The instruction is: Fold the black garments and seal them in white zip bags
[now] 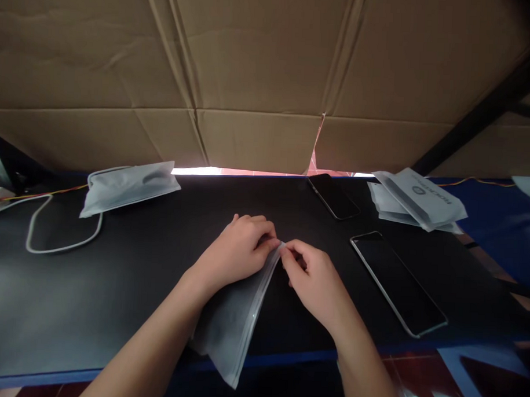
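Note:
A translucent zip bag (239,319) hangs slantwise over the front edge of the black tabletop, its zip strip facing right. My left hand (241,247) is closed on the bag near its upper corner, thumb and fingers pinching beside the strip. Close against it, my right hand (308,269) pinches the very end of the strip, with its other fingers curled under. Whatever the bag may contain is hidden by my left hand and forearm.
A phone (399,281) lies right of my hands, and a darker phone (333,196) behind. Printed pouches (425,198) are stacked at back right. Another pouch (132,188) and a white cable (63,250) lie left. Cardboard (261,71) stands along the back.

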Demonstrator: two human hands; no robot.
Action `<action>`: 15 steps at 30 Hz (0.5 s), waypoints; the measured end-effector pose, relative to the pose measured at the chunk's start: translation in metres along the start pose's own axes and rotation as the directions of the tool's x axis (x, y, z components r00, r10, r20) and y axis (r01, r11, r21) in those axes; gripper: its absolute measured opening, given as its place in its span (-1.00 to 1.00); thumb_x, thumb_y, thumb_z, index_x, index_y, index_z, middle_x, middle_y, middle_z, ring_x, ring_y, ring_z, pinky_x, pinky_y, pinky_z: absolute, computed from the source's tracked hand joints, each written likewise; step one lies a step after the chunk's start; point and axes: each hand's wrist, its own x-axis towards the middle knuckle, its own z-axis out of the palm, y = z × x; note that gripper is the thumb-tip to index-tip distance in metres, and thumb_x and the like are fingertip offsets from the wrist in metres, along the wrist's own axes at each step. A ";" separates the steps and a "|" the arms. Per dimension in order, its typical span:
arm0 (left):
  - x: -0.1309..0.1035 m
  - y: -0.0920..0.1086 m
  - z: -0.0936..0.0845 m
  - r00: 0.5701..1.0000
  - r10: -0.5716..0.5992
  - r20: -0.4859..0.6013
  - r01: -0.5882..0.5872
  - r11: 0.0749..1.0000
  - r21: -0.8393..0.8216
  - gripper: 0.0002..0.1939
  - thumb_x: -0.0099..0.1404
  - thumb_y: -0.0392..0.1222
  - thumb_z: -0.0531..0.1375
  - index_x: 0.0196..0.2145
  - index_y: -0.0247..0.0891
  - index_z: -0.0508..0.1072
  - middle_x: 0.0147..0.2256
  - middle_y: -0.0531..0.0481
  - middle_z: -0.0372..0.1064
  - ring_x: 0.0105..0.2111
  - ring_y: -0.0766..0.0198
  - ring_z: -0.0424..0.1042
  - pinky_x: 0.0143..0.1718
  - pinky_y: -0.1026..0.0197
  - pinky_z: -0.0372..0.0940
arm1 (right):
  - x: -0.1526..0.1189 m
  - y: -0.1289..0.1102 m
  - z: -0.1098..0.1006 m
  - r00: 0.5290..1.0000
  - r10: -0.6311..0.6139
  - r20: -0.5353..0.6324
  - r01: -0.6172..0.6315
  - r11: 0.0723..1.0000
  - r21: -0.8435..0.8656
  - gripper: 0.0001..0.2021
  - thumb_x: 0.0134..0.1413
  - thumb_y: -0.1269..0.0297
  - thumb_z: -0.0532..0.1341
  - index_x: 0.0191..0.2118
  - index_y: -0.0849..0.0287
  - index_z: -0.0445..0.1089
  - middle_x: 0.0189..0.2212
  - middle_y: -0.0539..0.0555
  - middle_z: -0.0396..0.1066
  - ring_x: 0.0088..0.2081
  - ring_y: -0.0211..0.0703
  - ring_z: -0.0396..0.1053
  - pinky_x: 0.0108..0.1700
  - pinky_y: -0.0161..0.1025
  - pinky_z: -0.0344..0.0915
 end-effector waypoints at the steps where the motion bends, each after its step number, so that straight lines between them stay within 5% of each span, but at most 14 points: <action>1: 0.000 -0.001 -0.001 0.999 -0.015 -0.028 0.015 1.000 -0.011 -0.78 0.52 -0.21 0.15 -0.30 -0.17 0.53 -0.25 0.02 0.54 -0.16 0.11 0.55 0.28 -0.28 0.30 | -0.003 -0.003 0.002 1.000 0.010 0.016 -0.010 1.000 0.018 -0.69 0.50 0.16 0.12 -0.32 0.07 0.45 -0.48 -0.07 0.46 -0.47 -0.23 0.39 -0.40 -0.28 0.23; 7: 0.003 -0.014 -0.010 0.953 -0.166 -0.254 0.179 0.983 0.029 -0.73 0.56 -0.17 0.07 -0.29 -0.20 0.48 -0.20 -0.10 0.51 -0.18 0.03 0.49 0.09 -0.20 0.39 | -0.041 -0.025 0.025 0.974 -0.006 0.227 0.004 1.000 0.009 -0.68 0.26 0.37 0.24 -0.54 0.10 0.26 -0.61 -0.12 0.29 -0.55 -0.31 0.23 -0.46 -0.29 0.07; 12: -0.002 -0.017 -0.011 0.960 -0.173 -0.218 0.208 0.967 0.149 -0.70 0.58 -0.16 0.08 -0.20 -0.25 0.58 -0.16 -0.17 0.57 -0.10 -0.15 0.54 0.22 -0.58 0.25 | -0.068 -0.020 0.029 0.906 -0.134 0.401 0.194 0.974 -0.113 -0.78 0.26 0.40 0.28 -0.43 0.05 0.47 -0.47 -0.12 0.52 -0.48 -0.27 0.43 -0.39 -0.26 0.21; 15: -0.020 -0.002 -0.007 0.967 -0.147 -0.210 0.191 0.959 0.208 -0.66 0.58 -0.14 0.11 0.16 -0.22 0.57 0.15 -0.23 0.56 0.15 -0.31 0.49 0.32 -0.78 -0.03 | -0.068 -0.012 0.017 0.916 -0.207 0.343 0.282 0.941 -0.186 -0.82 0.37 0.36 0.26 -0.24 -0.04 0.59 -0.31 -0.09 0.61 -0.31 -0.13 0.58 -0.28 -0.19 0.42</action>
